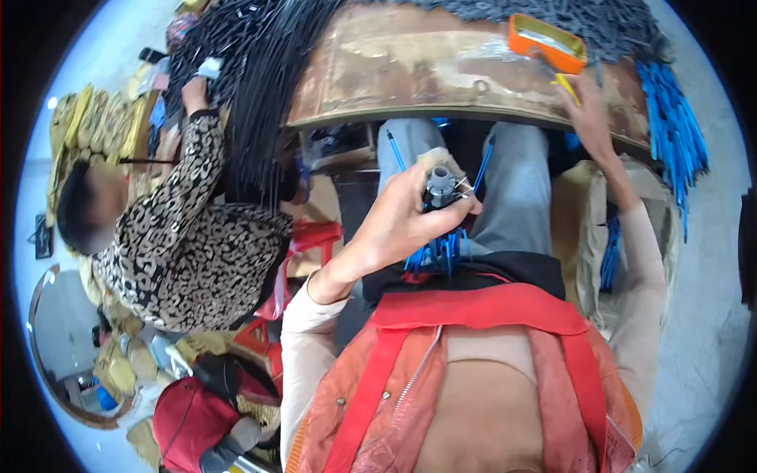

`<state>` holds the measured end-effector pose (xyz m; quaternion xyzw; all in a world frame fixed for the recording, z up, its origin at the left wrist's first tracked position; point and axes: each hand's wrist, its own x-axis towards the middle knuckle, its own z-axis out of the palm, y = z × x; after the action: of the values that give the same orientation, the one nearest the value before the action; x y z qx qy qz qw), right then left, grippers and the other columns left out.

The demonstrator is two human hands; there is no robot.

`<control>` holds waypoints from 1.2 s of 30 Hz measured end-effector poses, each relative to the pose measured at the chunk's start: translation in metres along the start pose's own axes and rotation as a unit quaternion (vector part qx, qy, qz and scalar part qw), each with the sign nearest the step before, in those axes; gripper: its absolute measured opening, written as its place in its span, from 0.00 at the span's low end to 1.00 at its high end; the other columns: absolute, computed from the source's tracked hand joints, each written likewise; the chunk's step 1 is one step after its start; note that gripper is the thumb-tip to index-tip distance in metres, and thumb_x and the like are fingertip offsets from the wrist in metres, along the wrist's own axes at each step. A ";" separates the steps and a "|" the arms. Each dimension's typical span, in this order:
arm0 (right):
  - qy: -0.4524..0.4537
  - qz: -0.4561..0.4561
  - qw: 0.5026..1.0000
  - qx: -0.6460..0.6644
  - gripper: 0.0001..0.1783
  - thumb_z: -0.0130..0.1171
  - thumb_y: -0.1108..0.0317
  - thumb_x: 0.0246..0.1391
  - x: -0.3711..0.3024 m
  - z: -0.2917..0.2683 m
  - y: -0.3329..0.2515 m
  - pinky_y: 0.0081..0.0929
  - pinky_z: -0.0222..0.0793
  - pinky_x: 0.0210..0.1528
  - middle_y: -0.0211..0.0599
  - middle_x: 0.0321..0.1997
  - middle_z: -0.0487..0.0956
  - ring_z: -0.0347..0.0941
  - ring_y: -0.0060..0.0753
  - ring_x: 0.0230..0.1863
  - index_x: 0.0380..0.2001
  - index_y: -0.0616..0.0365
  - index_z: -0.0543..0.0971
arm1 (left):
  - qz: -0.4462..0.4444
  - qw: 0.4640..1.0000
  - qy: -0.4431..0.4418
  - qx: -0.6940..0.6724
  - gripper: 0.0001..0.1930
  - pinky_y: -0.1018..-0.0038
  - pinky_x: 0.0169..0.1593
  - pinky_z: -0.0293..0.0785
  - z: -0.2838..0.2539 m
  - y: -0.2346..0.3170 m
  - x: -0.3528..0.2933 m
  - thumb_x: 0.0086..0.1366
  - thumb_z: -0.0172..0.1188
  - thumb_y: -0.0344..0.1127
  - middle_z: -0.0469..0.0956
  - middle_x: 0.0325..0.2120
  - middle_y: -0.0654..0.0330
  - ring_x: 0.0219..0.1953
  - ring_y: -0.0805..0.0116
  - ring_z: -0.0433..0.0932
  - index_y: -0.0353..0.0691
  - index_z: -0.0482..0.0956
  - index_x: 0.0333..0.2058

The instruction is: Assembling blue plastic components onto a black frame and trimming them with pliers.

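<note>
My left hand [418, 209] is closed around a dark grey round hub [441, 183] with a tube at its centre, above my lap. Thin blue rods [445, 251] hang below the hub, and others [396, 150] stick out past my fingers. A pale piece of cloth or paper [432, 160] shows at the hub's far side. Out at the table's right side, my right hand [590, 110] grips a yellow-handled tool [566, 88]. The tool's dark end lies at the near edge of an orange box [583, 54]; its exact kind is hard to make out.
A worn wooden table [394, 71] stands ahead, heaped with grey-black strips [615, 24]. Long black rods [272, 102] hang off its left side, blue strips [674, 126] off its right. A co-worker in a patterned top [197, 252] sits at left by a red stool [315, 236].
</note>
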<state>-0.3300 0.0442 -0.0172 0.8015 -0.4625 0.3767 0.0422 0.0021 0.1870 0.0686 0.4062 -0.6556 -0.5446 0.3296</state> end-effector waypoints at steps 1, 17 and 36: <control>-0.025 0.172 0.964 0.201 0.17 0.55 0.59 0.61 0.000 -0.009 -0.022 0.27 0.66 0.43 0.37 0.36 0.75 0.72 0.30 0.38 0.44 0.62 0.74 | -0.001 0.999 0.020 -0.028 0.08 0.77 0.39 0.74 -0.002 -0.004 -0.001 0.61 0.62 0.29 0.82 0.30 0.60 0.34 0.77 0.80 0.36 0.72 0.36; -0.145 -0.170 0.971 -0.089 0.36 0.55 0.79 0.43 0.000 -0.085 -0.171 0.40 0.64 0.53 0.43 0.47 0.71 0.68 0.46 0.47 0.61 0.46 0.72 | 0.006 0.998 0.068 0.019 0.07 0.75 0.33 0.73 0.020 0.005 -0.006 0.58 0.62 0.29 0.81 0.23 0.60 0.28 0.76 0.79 0.36 0.73 0.32; -0.455 0.144 0.841 0.254 0.24 0.68 0.64 0.46 -0.002 -0.111 -0.185 0.33 0.68 0.21 0.35 0.20 0.74 0.73 0.36 0.17 0.42 0.62 0.68 | 0.041 0.995 0.081 -0.044 0.08 0.81 0.31 0.66 0.026 -0.023 -0.008 0.50 0.65 0.25 0.75 0.21 0.68 0.25 0.84 0.68 0.37 0.74 0.28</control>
<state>-0.2500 0.1966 0.1128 0.7901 -0.4279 0.0752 -0.4324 -0.0126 0.2040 0.0409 0.4071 -0.6180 -0.5243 0.4214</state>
